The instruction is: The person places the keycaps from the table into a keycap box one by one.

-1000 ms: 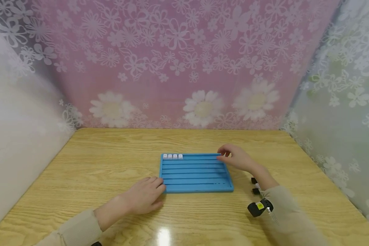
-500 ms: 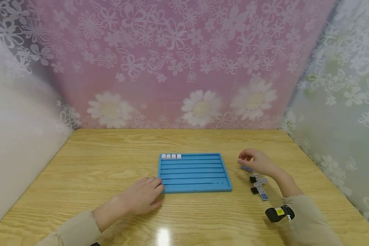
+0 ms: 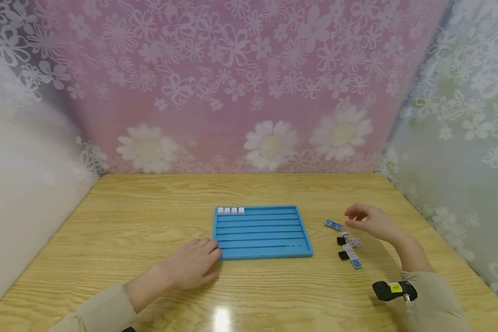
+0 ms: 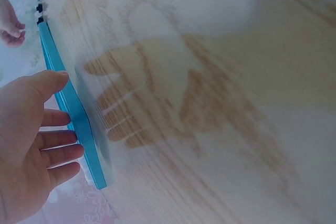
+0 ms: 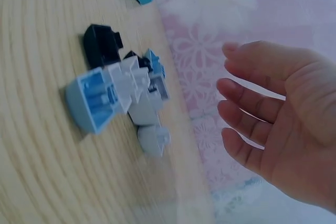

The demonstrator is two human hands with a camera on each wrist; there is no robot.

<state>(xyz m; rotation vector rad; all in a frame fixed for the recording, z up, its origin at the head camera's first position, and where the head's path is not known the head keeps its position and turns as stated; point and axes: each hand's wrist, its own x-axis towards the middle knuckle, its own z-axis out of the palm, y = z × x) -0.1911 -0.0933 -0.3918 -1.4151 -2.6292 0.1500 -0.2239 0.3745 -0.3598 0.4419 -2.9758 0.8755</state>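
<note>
A blue grooved tray (image 3: 262,232) lies on the wooden table, with several white keycaps (image 3: 230,210) lined up in its top left groove. My left hand (image 3: 192,263) rests flat on the table, fingertips touching the tray's (image 4: 68,103) near left corner. My right hand (image 3: 367,221) hovers to the right of the tray, fingers relaxed and holding nothing, just above a small pile of keycaps (image 3: 348,249) in white, blue and black. In the right wrist view the pile (image 5: 118,95) lies left of my open fingers (image 5: 252,103). A blue keycap (image 3: 334,224) lies apart, just left of the hand.
Flowered curtain walls close the table in at the back, left and right. Bare wood (image 3: 149,207) stretches left of the tray and along the front edge. A black wrist camera (image 3: 394,290) sits on my right forearm.
My right hand moved from the tray's far right corner to the right, over the keycap pile. The left hand stayed where it was.
</note>
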